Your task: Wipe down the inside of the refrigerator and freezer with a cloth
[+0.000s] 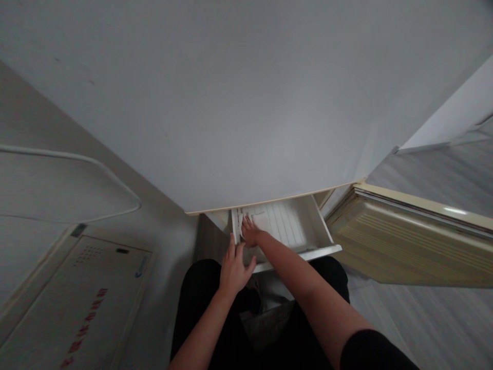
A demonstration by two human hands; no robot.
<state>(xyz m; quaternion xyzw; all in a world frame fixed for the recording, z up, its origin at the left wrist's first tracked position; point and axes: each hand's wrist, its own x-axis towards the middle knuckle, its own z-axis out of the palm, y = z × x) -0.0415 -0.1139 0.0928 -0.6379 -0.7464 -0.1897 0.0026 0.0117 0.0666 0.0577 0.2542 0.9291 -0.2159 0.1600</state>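
Observation:
A white drawer with a ribbed bottom is pulled out of the lower compartment of what looks like a refrigerator. My right hand reaches into its left side, fingers pressing a white cloth or tissue against the left wall and bottom. The cloth is partly hidden under the fingers. At the drawer's front left corner rests my left hand, its fingers spread and holding nothing. The left fingertips lie on or just beside the drawer's left rim; I cannot tell which.
The refrigerator's white upper door overhangs the drawer. Its lower door stands swung out on the right. A wall box with red characters and a white cable are on the left. My knees flank the drawer, above a grey floor.

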